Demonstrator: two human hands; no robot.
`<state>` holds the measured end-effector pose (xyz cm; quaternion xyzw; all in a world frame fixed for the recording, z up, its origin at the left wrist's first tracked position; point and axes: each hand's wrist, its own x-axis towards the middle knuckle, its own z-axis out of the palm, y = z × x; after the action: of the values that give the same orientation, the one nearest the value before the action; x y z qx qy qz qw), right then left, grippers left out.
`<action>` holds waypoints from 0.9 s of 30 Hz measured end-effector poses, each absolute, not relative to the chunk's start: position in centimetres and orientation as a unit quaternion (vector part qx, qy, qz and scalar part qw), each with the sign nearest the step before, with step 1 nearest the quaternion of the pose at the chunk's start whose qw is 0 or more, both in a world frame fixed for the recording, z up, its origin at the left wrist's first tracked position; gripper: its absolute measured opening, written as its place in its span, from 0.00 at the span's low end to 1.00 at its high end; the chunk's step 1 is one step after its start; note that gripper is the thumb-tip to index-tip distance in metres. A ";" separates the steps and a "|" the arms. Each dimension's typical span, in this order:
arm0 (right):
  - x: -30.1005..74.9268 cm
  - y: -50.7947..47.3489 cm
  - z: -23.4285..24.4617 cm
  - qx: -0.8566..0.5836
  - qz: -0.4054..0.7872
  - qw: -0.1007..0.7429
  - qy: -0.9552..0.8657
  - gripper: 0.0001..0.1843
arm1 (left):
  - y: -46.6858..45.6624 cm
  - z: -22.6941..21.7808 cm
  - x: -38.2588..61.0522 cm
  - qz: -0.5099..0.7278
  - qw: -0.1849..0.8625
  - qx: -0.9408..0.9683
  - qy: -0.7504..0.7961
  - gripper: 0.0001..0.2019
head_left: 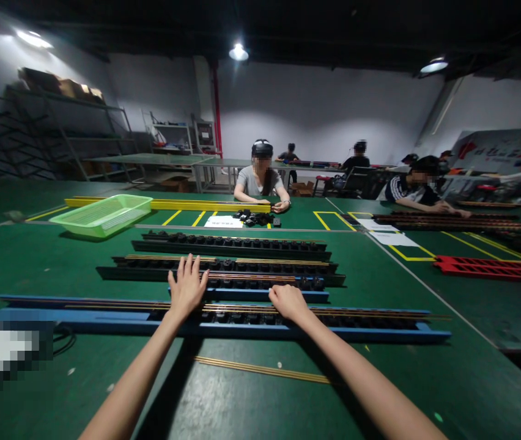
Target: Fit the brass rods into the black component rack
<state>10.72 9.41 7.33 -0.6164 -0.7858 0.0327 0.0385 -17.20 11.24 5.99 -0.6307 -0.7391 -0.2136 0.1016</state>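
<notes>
My left hand (187,287) lies palm down with its fingers spread, over the brass rods of a long blue rail fixture (288,333). My right hand (289,304) rests on those rods further right, its fingertips hidden. The fixture holds a row of black clips. Behind it is a shorter blue fixture (260,295), partly covered by my left hand. Two black rail fixtures (228,247) lie further back. Loose brass rods (260,369) lie on the green table (462,318) nearer me.
A light green plastic basket (102,215) and a long yellow rack (210,206) stand beyond the fixtures. A seated person (260,183) faces me behind black parts (251,218). At right, a co-worker (414,189) leans over dark racks, near a red rack (494,269).
</notes>
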 end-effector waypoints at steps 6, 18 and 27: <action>10.7 9.6 7.2 -0.617 0.034 0.038 -0.785 0.25 | 11.2 4.6 -18.4 -0.207 0.087 -0.631 -0.743 0.28; 10.8 9.4 7.4 -0.625 0.037 0.038 -0.779 0.24 | 12.7 4.7 -22.7 -0.225 0.068 -0.643 -0.729 0.26; 10.7 9.3 7.4 -0.629 0.041 0.039 -0.775 0.24 | 13.8 3.6 -24.8 -0.255 0.082 -0.664 -0.698 0.24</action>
<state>10.75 9.32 7.38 -0.6289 -0.7754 0.0405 0.0395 -24.76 13.75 3.61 -0.6644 -0.6979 -0.2546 0.0818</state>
